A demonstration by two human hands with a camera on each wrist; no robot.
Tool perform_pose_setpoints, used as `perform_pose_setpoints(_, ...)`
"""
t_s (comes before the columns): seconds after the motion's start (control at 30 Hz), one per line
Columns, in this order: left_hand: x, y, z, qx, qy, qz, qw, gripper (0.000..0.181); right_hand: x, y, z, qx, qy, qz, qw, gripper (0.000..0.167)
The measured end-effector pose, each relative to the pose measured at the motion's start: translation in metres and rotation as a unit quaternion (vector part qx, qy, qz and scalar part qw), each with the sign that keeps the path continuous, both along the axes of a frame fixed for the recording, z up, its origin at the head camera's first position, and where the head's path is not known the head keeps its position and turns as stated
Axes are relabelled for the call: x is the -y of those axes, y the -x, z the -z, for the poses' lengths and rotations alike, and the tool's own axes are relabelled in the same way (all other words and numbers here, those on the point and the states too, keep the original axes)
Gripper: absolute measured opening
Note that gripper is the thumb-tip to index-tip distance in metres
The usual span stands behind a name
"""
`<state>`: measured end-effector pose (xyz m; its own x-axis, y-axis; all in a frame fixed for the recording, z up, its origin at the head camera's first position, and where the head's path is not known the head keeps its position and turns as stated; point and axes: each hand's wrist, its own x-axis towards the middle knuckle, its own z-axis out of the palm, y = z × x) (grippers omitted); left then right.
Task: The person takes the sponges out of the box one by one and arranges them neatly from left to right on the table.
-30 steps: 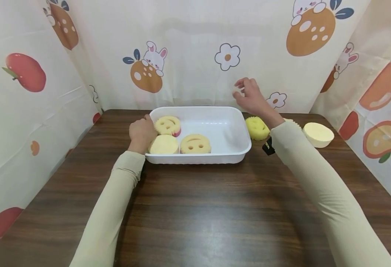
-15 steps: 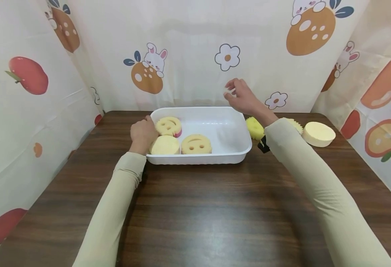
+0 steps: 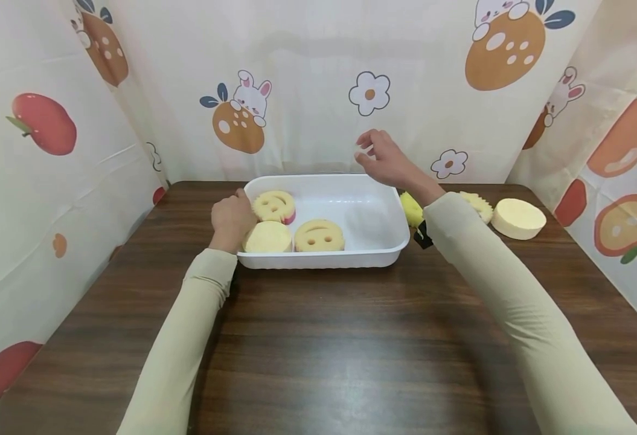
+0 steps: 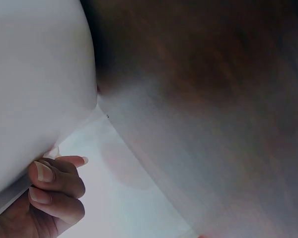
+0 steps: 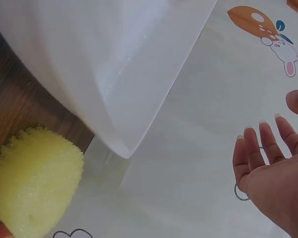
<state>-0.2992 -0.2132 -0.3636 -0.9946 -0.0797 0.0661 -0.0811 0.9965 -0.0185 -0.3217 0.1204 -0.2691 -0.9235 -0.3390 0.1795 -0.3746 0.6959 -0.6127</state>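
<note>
My left hand [image 3: 232, 219] grips the left rim of a white rectangular tray [image 3: 318, 260]; in the left wrist view its fingers [image 4: 62, 206] curl under the rim. Inside the tray's left half lie two smiley-face sponges, one at the back [image 3: 275, 206] with a pink underside and one nearer the front [image 3: 319, 235]. A plain round pale-yellow sponge [image 3: 268, 236] sits in the front left corner. My right hand [image 3: 382, 158] hovers above the tray's back right corner, fingers loosely bent and holding nothing. In the right wrist view that hand [image 5: 273, 171] is apart from everything.
Right of the tray stands a bright yellow sponge [image 3: 411, 208], partly behind my right forearm. Farther right are a jagged-edged pale sponge [image 3: 478, 206], partly hidden, and a plain round sponge [image 3: 519, 219]. A patterned curtain [image 3: 318, 90] hangs behind the dark wooden table [image 3: 318, 338].
My right hand has moved left, from beyond the tray's right end to above its back right corner. The left hand keeps its grip and the sponges stay put.
</note>
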Motion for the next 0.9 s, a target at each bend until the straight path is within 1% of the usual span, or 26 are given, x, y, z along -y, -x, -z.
perform_pose_setpoints(0.17,0.000,-0.001,0.001,-0.004,0.001,0.000,1.0000,0.072,0.004,0.001,-0.001,-0.007,0.006,-0.007,0.9999,0.044)
perform_pose_setpoints(0.3,0.000,0.000,0.001,-0.006,-0.002,-0.001,1.0000,0.077,0.006,0.001,-0.003,-0.008,0.005,-0.011,0.9999,0.044)
perform_pose_setpoints(0.53,-0.003,-0.002,0.002,0.002,-0.005,0.001,1.0000,0.070,0.009,0.005,-0.001,-0.010,0.008,-0.023,0.9997,0.043)
perform_pose_setpoints(0.6,-0.002,-0.002,0.002,0.005,-0.002,0.001,1.0000,0.072,0.011,0.006,0.000,-0.011,0.013,-0.027,0.9995,0.043)
perform_pose_setpoints(0.77,-0.003,-0.002,0.000,0.003,0.005,0.001,1.0000,0.072,0.014,0.007,0.002,-0.015,0.024,-0.029,0.9992,0.042)
perform_pose_setpoints(0.9,-0.003,-0.002,-0.002,0.003,0.005,-0.004,1.0000,0.074,0.016,0.008,0.003,-0.014,0.028,-0.031,0.9990,0.042)
